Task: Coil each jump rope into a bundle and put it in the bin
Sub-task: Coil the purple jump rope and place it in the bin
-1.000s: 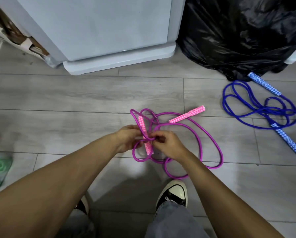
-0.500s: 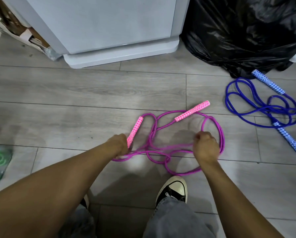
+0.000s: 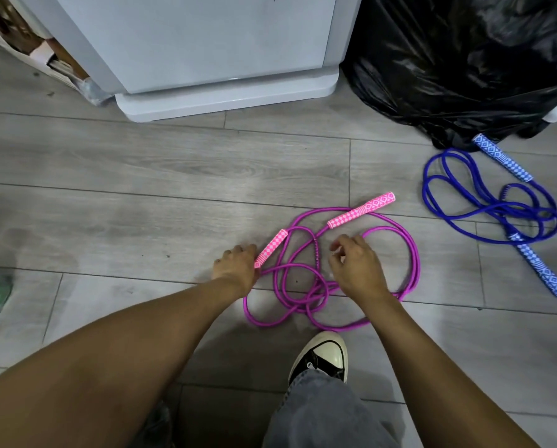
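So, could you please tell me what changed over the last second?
The left hand and right hand parted from the middle, spreading the purple rope out; the right then released its loops and came back inward, open. The left stayed at the near pink handle's end. The blue rope stayed put.

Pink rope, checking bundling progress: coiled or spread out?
Spread out: the pink rope lies in loose, sprawling loops on the floor, not gathered into a bundle.

Purple jump rope [image 3: 415, 270] loose on floor [image 3: 141, 195], left hand [image 3: 235, 270] touching one pink handle [image 3: 271, 248], right hand [image 3: 356, 270] over its loops
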Demonstrator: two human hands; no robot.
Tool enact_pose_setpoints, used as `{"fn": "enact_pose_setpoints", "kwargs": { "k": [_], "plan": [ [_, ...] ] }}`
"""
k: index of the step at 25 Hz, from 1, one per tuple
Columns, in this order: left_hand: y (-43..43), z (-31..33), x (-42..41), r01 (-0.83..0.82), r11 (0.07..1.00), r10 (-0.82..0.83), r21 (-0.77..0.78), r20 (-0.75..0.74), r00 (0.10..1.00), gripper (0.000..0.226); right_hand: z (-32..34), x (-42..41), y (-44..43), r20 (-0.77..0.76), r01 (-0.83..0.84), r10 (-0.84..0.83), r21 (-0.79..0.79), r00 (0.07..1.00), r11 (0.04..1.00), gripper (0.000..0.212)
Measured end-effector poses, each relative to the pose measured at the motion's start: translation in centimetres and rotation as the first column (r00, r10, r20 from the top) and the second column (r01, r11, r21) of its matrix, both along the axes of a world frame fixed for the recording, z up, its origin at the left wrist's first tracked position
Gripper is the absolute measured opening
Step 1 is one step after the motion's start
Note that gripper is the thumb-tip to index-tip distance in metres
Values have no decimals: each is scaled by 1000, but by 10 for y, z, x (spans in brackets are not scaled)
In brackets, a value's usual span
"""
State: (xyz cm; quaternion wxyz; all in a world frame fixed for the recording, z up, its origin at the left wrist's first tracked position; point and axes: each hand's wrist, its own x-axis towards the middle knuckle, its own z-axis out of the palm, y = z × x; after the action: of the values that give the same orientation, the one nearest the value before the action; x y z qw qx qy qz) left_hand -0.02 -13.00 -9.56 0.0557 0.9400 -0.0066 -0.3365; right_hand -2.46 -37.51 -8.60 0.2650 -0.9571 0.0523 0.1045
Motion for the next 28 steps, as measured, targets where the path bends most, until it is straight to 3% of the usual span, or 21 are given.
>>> {"fn": "enact_pose_setpoints", "kwargs": {
  "k": [2, 5, 6, 8, 10, 13, 14, 15, 18, 20, 26, 28],
  "plan": [
    [1, 12, 5, 3, 985, 4, -171, 38, 999, 37, 11, 10, 6, 10, -13, 12, 22, 1000, 1000, 28],
    [5, 54, 22, 134, 918, -80, -373, 156, 984, 36, 39, 37, 14, -54, -48, 54, 116, 997, 992, 57],
    [6, 74, 28, 163, 900, -90, -404, 192, 977, 37, 51, 48, 18, -70, -74, 88, 182, 994, 980, 51],
    [7, 112, 41, 168, 883, -52, -439, 264, 963, 35, 83, 65, 30, -137, -47, 107, 384, 985, 922, 14],
    [12, 148, 49, 115, 887, 37, -448, 317, 948, 30, 117, 76, 39, -176, 9, 98, 524, 980, 851, 28],
    [25, 207, 54, 13, 910, 124, -415, 302, 945, 16, 180, 79, 47, -132, -15, 94, 505, 987, 863, 41],
    [26, 230, 53, -8, 884, 149, -468, 267, 952, 12, 203, 81, 51, -96, -52, 109, 470, 989, 881, 40],
    [25, 252, 51, -33, 826, 189, -562, 221, 957, 10, 227, 81, 57, -57, -100, 136, 419, 989, 903, 38],
    [19, 325, 42, -96, 540, 323, -836, 101, 941, 7, 304, 79, 84, 54, -238, 232, 259, 971, 936, 35],
    [22, 362, 34, -43, 449, 346, -893, 129, 929, 16, 342, 77, 98, 96, -266, 251, 218, 963, 939, 36],
    [66, 417, 5, 241, 686, 201, -686, 497, 844, 30, 422, 57, 125, 147, -332, 306, 204, 941, 921, 24],
    [85, 416, 1, 243, 755, 218, -609, 583, 783, 28, 439, 53, 128, 106, -334, 317, 302, 942, 893, 19]
  ]
}}
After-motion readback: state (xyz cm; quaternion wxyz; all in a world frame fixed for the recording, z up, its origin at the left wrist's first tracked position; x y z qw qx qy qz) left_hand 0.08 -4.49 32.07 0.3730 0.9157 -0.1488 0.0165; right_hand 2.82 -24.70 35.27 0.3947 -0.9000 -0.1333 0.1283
